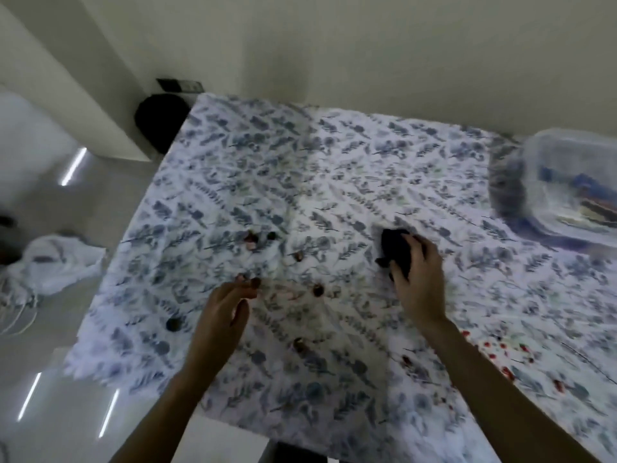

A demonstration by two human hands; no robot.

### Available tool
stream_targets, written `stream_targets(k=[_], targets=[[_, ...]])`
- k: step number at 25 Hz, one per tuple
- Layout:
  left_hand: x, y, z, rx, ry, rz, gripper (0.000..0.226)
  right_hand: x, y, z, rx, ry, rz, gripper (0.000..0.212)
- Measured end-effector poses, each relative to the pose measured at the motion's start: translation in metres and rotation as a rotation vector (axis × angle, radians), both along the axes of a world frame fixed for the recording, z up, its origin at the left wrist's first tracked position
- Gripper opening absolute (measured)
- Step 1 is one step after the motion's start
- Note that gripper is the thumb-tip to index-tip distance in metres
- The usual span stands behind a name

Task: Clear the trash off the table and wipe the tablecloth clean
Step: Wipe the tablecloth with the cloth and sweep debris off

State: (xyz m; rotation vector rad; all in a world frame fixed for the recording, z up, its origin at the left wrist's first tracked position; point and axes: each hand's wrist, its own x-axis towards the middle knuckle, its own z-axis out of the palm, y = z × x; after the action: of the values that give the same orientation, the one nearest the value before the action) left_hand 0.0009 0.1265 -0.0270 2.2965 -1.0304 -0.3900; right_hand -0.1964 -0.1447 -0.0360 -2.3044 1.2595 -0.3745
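1. We saw a table covered by a leaf-printed tablecloth (334,168) in white, blue and grey; the whole frame was motion-blurred
2. The right hand (417,279) lay on the cloth right of centre, its fingers (412,253) curled over a dark rag (395,245) and gripping it; the rag touched the tablecloth
3. The left hand (223,315) hovered low over the cloth left of centre with its fingers loosely spread and nothing held; whether the fingertips touched the cloth we could not tell
4. Small dark and reddish-brown bits of trash were scattered across the middle of the cloth: a cluster (252,240) beyond the left hand, 1 piece (298,256) farther right, 2 pieces (248,282) just at the left fingertips, and 1 piece (318,290) between the 2 hands
5. A dark round bit (173,324) sat near the left edge of the cloth, and 1 more brown bit (299,344) lay nearer to us, between the forearms
6. Red speckles (500,352) marked the cloth right of the right forearm
7. A clear plastic container (574,182) stood at the far right of the table, with blurred coloured contents
8. Off the table to the left, a white crumpled cloth (56,262) lay on the pale floor, and a dark round object (160,121) stood by the wall near the far-left corner
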Motion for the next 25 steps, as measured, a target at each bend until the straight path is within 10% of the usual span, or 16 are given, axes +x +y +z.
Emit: stream_targets(k=[8, 25], targets=[[0.133, 0.121, -0.038, 0.165, -0.217, 0.166, 0.040, 0.032, 0.042, -0.023, -0.178, 0.287, -0.154, 0.064], [0.144, 0.114, -0.061, 0.234, -0.268, 0.329, 0.055, 0.190, 0.150, -0.016, 0.173, -0.131, 0.040, 0.045]])
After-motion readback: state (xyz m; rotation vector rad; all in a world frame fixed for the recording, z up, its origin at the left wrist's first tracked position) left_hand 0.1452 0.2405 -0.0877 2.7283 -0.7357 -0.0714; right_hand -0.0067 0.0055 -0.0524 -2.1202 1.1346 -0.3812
